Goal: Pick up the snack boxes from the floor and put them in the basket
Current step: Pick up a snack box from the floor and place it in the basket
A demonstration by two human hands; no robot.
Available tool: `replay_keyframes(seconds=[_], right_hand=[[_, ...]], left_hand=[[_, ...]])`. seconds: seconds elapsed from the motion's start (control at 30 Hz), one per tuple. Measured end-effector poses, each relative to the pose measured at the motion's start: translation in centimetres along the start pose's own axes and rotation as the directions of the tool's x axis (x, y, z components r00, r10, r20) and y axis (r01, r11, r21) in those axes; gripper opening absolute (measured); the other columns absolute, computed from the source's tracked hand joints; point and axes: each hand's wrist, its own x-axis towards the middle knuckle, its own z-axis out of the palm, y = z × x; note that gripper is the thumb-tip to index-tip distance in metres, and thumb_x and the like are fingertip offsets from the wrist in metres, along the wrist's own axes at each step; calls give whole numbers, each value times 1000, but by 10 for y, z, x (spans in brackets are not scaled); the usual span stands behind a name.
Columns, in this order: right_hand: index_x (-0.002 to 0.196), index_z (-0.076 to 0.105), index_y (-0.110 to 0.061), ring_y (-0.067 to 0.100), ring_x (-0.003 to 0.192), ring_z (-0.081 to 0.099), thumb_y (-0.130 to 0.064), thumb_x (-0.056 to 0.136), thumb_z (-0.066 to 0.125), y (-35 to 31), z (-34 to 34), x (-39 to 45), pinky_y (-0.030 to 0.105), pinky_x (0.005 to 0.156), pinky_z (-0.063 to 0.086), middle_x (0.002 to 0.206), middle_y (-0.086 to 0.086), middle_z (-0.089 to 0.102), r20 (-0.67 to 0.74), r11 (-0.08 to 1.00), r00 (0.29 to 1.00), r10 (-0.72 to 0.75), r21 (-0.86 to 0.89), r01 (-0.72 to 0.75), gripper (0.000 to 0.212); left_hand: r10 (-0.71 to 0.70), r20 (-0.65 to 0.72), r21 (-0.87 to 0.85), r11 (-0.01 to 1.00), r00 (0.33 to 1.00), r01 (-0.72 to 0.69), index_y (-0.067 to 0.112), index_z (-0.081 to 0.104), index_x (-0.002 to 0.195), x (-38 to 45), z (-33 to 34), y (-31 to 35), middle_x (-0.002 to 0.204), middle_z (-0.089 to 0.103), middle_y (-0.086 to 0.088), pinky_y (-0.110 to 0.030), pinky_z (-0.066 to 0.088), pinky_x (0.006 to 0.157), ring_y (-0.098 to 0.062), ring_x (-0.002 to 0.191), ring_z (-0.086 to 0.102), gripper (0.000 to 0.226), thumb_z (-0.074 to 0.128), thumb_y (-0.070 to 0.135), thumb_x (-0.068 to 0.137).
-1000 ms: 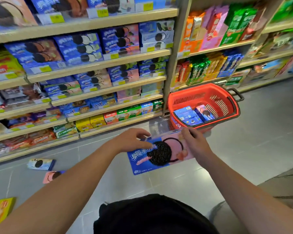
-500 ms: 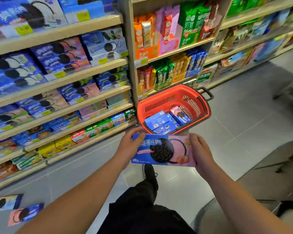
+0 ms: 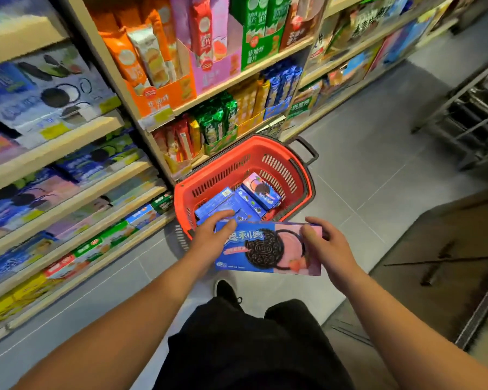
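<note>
I hold a flat blue and pink cookie box (image 3: 268, 249) level in front of me, just short of the red basket (image 3: 237, 161). My left hand (image 3: 212, 237) grips its left end, thumb on top. My right hand (image 3: 327, 246) grips its right end. The basket stands on the grey floor against the shelf foot. Several blue snack boxes (image 3: 223, 202) and a pink and blue one (image 3: 261, 191) lie inside it.
Stocked shelves (image 3: 68, 153) run along the left and behind the basket. A metal rack (image 3: 468, 114) stands at the right. A dark mat (image 3: 440, 263) lies on the floor at the right. My black shoe (image 3: 227, 291) is below the box.
I have moved closer to the basket with the box, which is now near the basket's front rim. The boxes lying on the floor at the left have left the view.
</note>
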Motion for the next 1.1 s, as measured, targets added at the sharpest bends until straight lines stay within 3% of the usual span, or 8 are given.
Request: replay_keyframes(seconds=[0.23,0.33,0.43,0.57,0.73,0.87,1.0,1.1], right_hand=[[104,66,-19,4,71,67,-16,89,67,-11,12,92,23,69,56,89,1,69,33,992,994,107,60,-109,15],[108,66,-18,15,79,67,-18,88,69,-5,22,147,32,79,56,92,2,70,-14,977,986,166,137,-163,20],[110,63,-14,10,71,62,-18,87,70,10,41,212,26,71,54,88,-1,67,-118,928,947,300,266,-261,24],[98,62,-15,24,80,70,-45,68,73,47,71,292,49,81,58,88,2,73,-172,841,857,485,361,-404,43],[89,59,-15,33,77,71,-57,67,60,102,102,387,48,75,59,81,2,69,-139,720,737,662,392,-573,48],[95,60,-15,17,50,66,-41,82,58,151,121,450,24,48,54,87,9,66,-100,616,637,765,404,-676,29],[96,65,-7,31,50,63,-33,80,56,208,146,504,46,54,55,82,13,70,-4,554,611,791,427,-715,31],[108,62,-9,36,54,68,-37,82,61,259,164,546,55,57,57,105,17,68,-21,553,603,797,427,-716,39]], left_hand=[[-55,11,236,970,998,51,18,66,116,110,-2,33,112,66,-9,-33,44,94,-29,116,58,32,68,31,88],[-82,-13,331,940,997,82,23,64,119,164,13,43,116,64,1,-25,42,90,-17,110,60,52,65,54,78],[-81,-56,472,876,995,98,16,61,125,226,36,37,122,63,-3,-19,38,89,-16,109,58,46,65,41,87],[-242,-49,398,885,969,242,29,55,118,311,48,3,117,63,-5,-47,53,89,-24,105,65,76,76,70,57],[-162,65,529,842,985,103,11,59,118,412,74,-34,106,67,-2,-28,52,83,-9,88,63,44,75,12,77],[-150,127,565,823,980,53,7,59,122,483,89,-91,107,67,-4,-17,47,80,-5,88,60,48,71,13,77],[-91,213,658,750,973,-74,14,67,110,537,104,-151,97,72,-2,-36,51,84,-14,86,63,45,59,33,70],[-86,159,725,686,983,-58,14,62,120,567,117,-186,108,69,-10,-37,48,90,-25,99,64,48,61,27,74]])
